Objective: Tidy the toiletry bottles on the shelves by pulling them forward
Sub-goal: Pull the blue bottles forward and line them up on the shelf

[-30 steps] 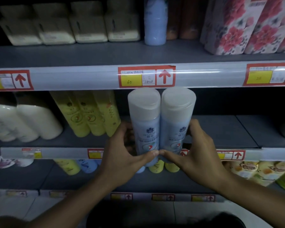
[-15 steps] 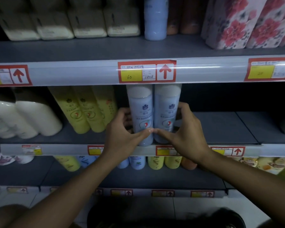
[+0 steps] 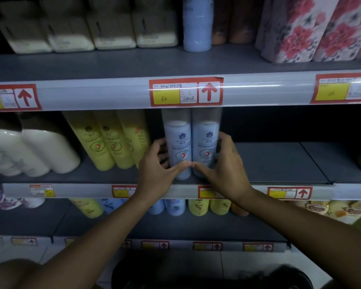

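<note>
Two pale blue bottles stand upright side by side on the middle shelf (image 3: 279,163), near its front edge. My left hand (image 3: 156,167) wraps the left blue bottle (image 3: 177,142) from its left side. My right hand (image 3: 225,163) wraps the right blue bottle (image 3: 205,140) from its right side. Both thumbs meet across the bottles' lower fronts. The bottle caps are partly hidden behind the upper shelf's price rail (image 3: 113,94).
Three yellow bottles (image 3: 104,142) lean to the left of the blue pair, with white bottles (image 3: 40,151) further left. The middle shelf to the right is bare. A blue bottle (image 3: 196,24), cream packs and floral packs sit on the top shelf. Several small bottles line the lower shelf (image 3: 175,207).
Both hands have carried the two blue bottles back from in front of the shelf rail and set them upright on the middle shelf, further in.
</note>
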Demonstrator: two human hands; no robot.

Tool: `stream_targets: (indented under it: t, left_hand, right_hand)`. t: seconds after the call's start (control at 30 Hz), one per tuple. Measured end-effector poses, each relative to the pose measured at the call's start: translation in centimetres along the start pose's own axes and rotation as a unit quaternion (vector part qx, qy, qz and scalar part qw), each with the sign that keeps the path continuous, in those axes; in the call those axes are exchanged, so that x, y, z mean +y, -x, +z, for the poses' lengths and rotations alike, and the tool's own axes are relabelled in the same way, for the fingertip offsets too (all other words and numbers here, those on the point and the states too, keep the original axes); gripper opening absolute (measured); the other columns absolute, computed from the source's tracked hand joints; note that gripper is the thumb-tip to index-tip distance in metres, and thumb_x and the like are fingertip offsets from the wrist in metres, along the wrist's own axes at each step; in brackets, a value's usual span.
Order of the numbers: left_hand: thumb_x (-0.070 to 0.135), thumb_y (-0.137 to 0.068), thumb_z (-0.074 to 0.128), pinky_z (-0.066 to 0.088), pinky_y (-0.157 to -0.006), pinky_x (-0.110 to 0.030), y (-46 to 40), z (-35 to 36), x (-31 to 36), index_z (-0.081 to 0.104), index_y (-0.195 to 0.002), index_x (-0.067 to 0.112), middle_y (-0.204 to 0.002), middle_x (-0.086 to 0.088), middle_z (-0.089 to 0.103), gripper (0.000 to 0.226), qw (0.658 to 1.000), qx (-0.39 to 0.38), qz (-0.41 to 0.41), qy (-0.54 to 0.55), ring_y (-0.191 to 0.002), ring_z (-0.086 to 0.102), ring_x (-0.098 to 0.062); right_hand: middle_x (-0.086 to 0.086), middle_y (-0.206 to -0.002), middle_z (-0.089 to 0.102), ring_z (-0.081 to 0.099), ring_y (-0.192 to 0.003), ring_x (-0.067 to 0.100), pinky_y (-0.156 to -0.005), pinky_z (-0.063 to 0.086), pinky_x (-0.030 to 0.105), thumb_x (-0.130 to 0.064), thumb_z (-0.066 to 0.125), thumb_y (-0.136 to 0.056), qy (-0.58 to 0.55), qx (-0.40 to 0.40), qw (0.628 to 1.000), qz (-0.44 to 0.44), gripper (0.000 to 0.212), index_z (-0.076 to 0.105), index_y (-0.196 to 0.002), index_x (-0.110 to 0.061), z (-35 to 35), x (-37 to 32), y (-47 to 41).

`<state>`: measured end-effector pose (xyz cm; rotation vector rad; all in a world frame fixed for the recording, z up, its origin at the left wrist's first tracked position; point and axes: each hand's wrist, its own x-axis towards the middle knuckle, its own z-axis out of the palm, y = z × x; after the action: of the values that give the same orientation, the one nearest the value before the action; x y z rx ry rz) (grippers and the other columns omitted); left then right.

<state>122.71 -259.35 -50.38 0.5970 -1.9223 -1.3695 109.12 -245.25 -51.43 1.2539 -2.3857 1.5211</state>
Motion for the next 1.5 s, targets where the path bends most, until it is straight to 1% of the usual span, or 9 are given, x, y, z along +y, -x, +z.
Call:
stream_targets:
  t: [0.07,0.13,0.27,0.33,0.43,0.8,1.03,1.23,1.5]
  left_hand:
    - [0.023,-0.075,0.094,0.060,-0.092,-0.023,0.2,0.0,-0.3,0.057,-0.137,0.023,-0.128,0.012,0.069,0.073,1.000,-0.003,-0.001,-0.012,-0.114,0.069,-0.002]
    - [0.021,-0.078,0.092,0.059,-0.092,-0.022,0.6,0.0,-0.6,0.055,-0.141,0.023,-0.129,0.014,0.068,0.073,1.000,-0.004,0.002,-0.025,-0.114,0.068,0.001]
    - [0.018,-0.081,0.090,0.061,-0.093,-0.026,1.1,0.0,-1.2,0.057,-0.140,0.018,-0.128,0.012,0.069,0.069,0.999,0.006,0.002,-0.049,-0.112,0.069,0.002]
    - [0.019,-0.080,0.091,0.061,-0.093,-0.027,1.0,0.0,-1.3,0.059,-0.139,0.019,-0.128,0.011,0.070,0.067,0.999,0.010,-0.002,-0.052,-0.112,0.069,0.001]
    - [0.019,-0.079,0.092,0.061,-0.091,-0.025,0.9,0.1,-1.2,0.060,-0.137,0.019,-0.127,0.010,0.071,0.066,0.999,0.012,-0.004,-0.050,-0.112,0.070,0.000]
    - [0.016,-0.078,0.092,0.058,-0.081,-0.014,0.5,0.9,-1.1,0.062,-0.131,0.021,-0.118,0.019,0.069,0.062,0.999,0.026,0.000,-0.039,-0.107,0.067,0.009]
    - [0.014,-0.077,0.093,0.058,-0.079,-0.012,0.0,1.5,-1.3,0.062,-0.130,0.016,-0.112,0.020,0.067,0.062,0.998,0.044,0.006,-0.047,-0.102,0.065,0.016]
    - [0.019,-0.075,0.095,0.061,-0.080,-0.019,-0.4,2.0,-1.6,0.061,-0.127,0.017,-0.117,0.011,0.071,0.062,0.996,0.069,0.008,-0.054,-0.102,0.069,0.006]
    - [0.025,-0.073,0.096,0.063,-0.078,-0.024,-0.8,2.5,-1.9,0.058,-0.121,0.022,-0.113,0.010,0.071,0.062,0.995,0.088,0.002,-0.055,-0.097,0.071,0.002]
  right_hand:
    - [-0.003,-0.140,0.049,0.057,-0.126,0.015,-0.095,0.059,0.045,-0.047,0.088,-0.076,0.013,-0.011,1.000,-0.003,0.092,0.033,-0.147,-0.025,0.0,0.2,0.4]
    - [-0.001,-0.139,0.050,0.057,-0.124,0.015,-0.095,0.058,0.045,-0.041,0.085,-0.078,0.024,-0.014,1.000,0.010,0.088,0.032,-0.147,-0.023,-0.1,0.4,0.9]
    - [-0.006,-0.130,0.058,0.061,-0.115,0.011,-0.092,0.058,0.042,-0.041,0.083,-0.081,0.035,-0.003,0.999,0.039,0.070,0.043,-0.136,-0.025,0.0,0.5,1.4]
    - [-0.008,-0.127,0.059,0.062,-0.112,0.010,-0.092,0.058,0.041,-0.041,0.084,-0.080,0.034,0.009,0.998,0.044,0.067,0.046,-0.132,-0.027,0.1,0.5,1.5]
    - [-0.009,-0.125,0.060,0.062,-0.111,0.009,-0.092,0.058,0.041,-0.040,0.085,-0.079,0.024,0.024,0.998,0.051,0.065,0.047,-0.130,-0.028,0.2,0.5,1.5]
    - [-0.010,-0.122,0.060,0.063,-0.110,0.008,-0.090,0.060,0.041,-0.039,0.088,-0.078,0.015,0.035,0.997,0.062,0.066,0.047,-0.129,-0.028,0.3,0.7,0.7]
    - [-0.009,-0.122,0.060,0.063,-0.108,0.007,-0.089,0.061,0.041,-0.041,0.087,-0.077,0.012,0.041,0.997,0.057,0.065,0.047,-0.127,-0.029,0.4,1.1,0.5]
    - [-0.008,-0.123,0.060,0.063,-0.110,0.008,-0.089,0.061,0.040,-0.040,0.087,-0.078,0.011,0.042,0.998,0.051,0.066,0.047,-0.129,-0.028,0.5,1.2,0.5]
    - [-0.007,-0.122,0.060,0.063,-0.108,0.007,-0.087,0.061,0.039,-0.038,0.088,-0.078,0.009,0.045,0.998,0.049,0.066,0.047,-0.128,-0.028,0.4,1.2,0.5]
